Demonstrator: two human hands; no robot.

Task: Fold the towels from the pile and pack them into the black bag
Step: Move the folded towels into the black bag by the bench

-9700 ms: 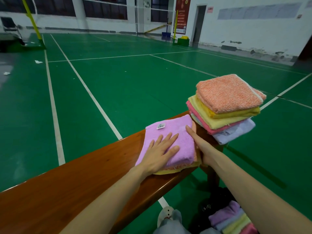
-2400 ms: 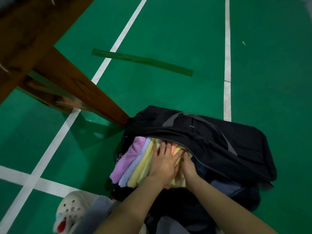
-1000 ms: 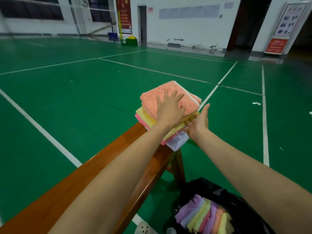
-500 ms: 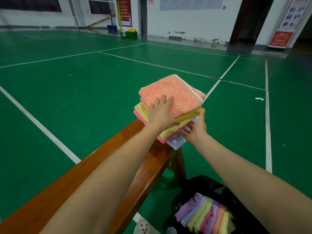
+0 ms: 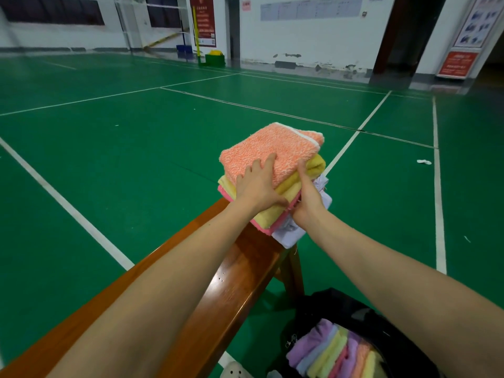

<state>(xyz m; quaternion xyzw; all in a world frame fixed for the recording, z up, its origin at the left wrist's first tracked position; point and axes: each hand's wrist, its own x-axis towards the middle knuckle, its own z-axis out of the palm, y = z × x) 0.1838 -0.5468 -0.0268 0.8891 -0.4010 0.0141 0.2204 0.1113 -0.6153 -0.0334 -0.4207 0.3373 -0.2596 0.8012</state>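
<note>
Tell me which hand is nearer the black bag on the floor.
Right. The right hand grips the towel pile's near right edge, on the side above the black bag; the left hand rests on the pile's top, further left.

We list: one wooden bench (image 5: 240, 271) on a green court floor (image 5: 136, 165) with white lines; a green bin (image 5: 215, 59) and a red sign (image 5: 458, 64) by the far wall; a white shoe (image 5: 234, 371) at the bottom edge.

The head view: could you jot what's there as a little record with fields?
Place: green sports court
Bench: wooden, bears the pile
Pile: orange towel on top, then yellow, pink, white
Left hand: flat on the orange towel
Right hand: at the pile's near side, thumb on the orange towel
Bag: black, open on the floor, folded towels inside
</note>
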